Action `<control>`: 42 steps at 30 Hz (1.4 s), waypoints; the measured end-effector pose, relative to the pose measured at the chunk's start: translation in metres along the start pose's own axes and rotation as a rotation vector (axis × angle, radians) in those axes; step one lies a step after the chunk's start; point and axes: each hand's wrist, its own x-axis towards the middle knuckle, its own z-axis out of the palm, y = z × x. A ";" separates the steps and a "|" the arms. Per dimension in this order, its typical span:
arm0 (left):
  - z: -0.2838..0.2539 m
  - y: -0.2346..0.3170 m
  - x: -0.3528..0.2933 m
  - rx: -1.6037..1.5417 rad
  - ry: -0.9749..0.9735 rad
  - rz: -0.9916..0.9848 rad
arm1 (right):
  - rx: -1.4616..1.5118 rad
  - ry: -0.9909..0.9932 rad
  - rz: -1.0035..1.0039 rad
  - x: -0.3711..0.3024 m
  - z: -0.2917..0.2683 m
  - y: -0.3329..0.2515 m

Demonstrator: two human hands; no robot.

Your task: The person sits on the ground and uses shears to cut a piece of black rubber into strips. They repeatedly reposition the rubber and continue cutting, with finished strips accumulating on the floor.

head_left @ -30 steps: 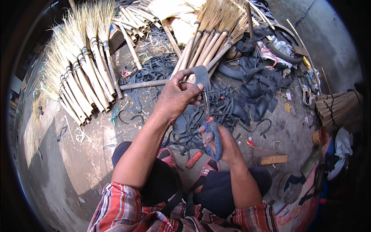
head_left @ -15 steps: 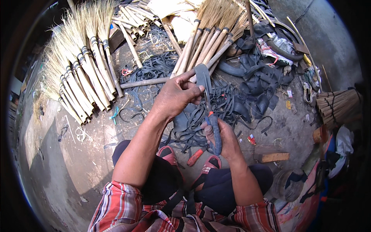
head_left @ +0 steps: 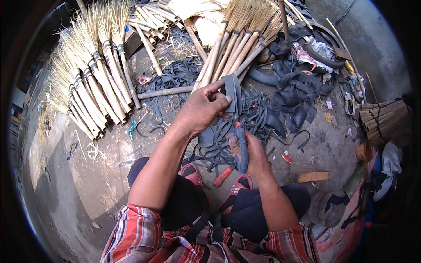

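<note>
Change: against a second ago, the right hand [head_left: 256, 158] sits higher and closer to the left. The scissors [head_left: 241, 149], whose wrapped handles stood spread then, now have them drawn together; less blade shows, most of it lost behind the rubber [head_left: 232, 90]. Left hand [head_left: 204, 107] has barely shifted.

Grip: left pinches the rubber between thumb and fingers, a dark, folded piece raised at centre, its far end bent over the fingertips. Right is closed round the scissors' handles, just nearer than the rubber, blades pointing far. Exact blade gap cannot be told.

Writing: a red packet [head_left: 286, 156] and a yellow packet [head_left: 327, 117] on the right carry print too small to read. A white sack [head_left: 322, 55] at far right has coloured marks, likewise unreadable.

Edges and room: a heap of strips [head_left: 215, 151] lies beneath and beyond both hands. A pole [head_left: 169, 92] runs left from beside the left hand; far brooms [head_left: 239, 48] lean just past the rubber. Left brooms [head_left: 94, 87] stand well apart. Floor [head_left: 101, 175] spreads left of the left forearm, bearing string [head_left: 93, 151]. At right, a wood block [head_left: 312, 176] lies near the right forearm; a red handle [head_left: 223, 176] lies between the sandals [head_left: 240, 183].
</note>
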 end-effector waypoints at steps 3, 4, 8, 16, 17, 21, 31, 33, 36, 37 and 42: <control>0.002 -0.002 -0.003 0.086 -0.094 -0.024 | -0.120 0.053 -0.074 0.003 -0.003 -0.002; 0.002 -0.003 -0.004 0.109 -0.130 -0.024 | -0.175 0.072 -0.090 0.003 -0.004 -0.003; 0.002 -0.002 0.000 0.114 -0.093 0.005 | -0.176 0.041 0.003 -0.005 -0.007 -0.010; -0.006 -0.005 0.002 0.073 -0.037 0.029 | -0.073 -0.009 -0.022 -0.001 -0.001 -0.005; -0.004 -0.007 0.001 0.105 -0.067 0.030 | -0.121 0.016 -0.066 0.001 -0.001 -0.003; 0.004 -0.011 -0.002 0.127 -0.095 0.026 | -0.136 0.034 -0.057 0.002 -0.005 -0.004; -0.003 -0.002 0.001 -0.004 0.008 -0.011 | -0.165 0.001 0.084 -0.002 -0.002 -0.007; 0.001 -0.006 -0.001 0.037 -0.056 -0.037 | -0.152 0.042 -0.073 0.004 -0.002 -0.002; 0.005 -0.009 -0.003 0.067 -0.114 -0.036 | -0.165 0.040 -0.037 0.004 -0.006 -0.001; 0.006 -0.009 -0.002 0.067 -0.115 -0.026 | -0.194 0.039 0.041 0.003 -0.008 -0.003; 0.001 0.000 0.002 -0.077 0.037 -0.049 | -0.272 -0.031 -0.066 -0.008 -0.007 -0.013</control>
